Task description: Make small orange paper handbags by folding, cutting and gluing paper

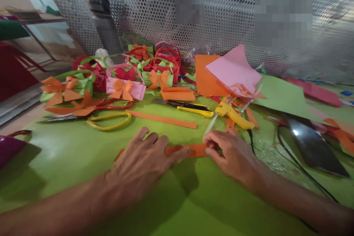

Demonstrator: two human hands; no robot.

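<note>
An orange paper strip (pixel 197 151) lies across the green tabletop under both hands. My left hand (pixel 146 155) rests on it with the fingers spread, and its thumb presses along the strip. At the strip's right end, my right hand (pixel 229 151) pinches the paper between thumb and fingers. Just beyond them lies another orange paper strip (pixel 166 119). A yellow glue gun (pixel 235 114) is close to my right hand, its clear stick pointing toward me. Scissors (pixel 109 121) with yellow and red handles and a yellow and black cutter (pixel 190 107) lie farther back.
Small paper bags with bows (pixel 125 89) crowd the back left, near a grey bottle (pixel 105 25). Orange, pink and green paper sheets (pixel 282 94) spread at the back right. A phone (pixel 315 143) and a black cord (pixel 298 160) lie on the right. A perforated metal panel (pixel 149 3) stands behind.
</note>
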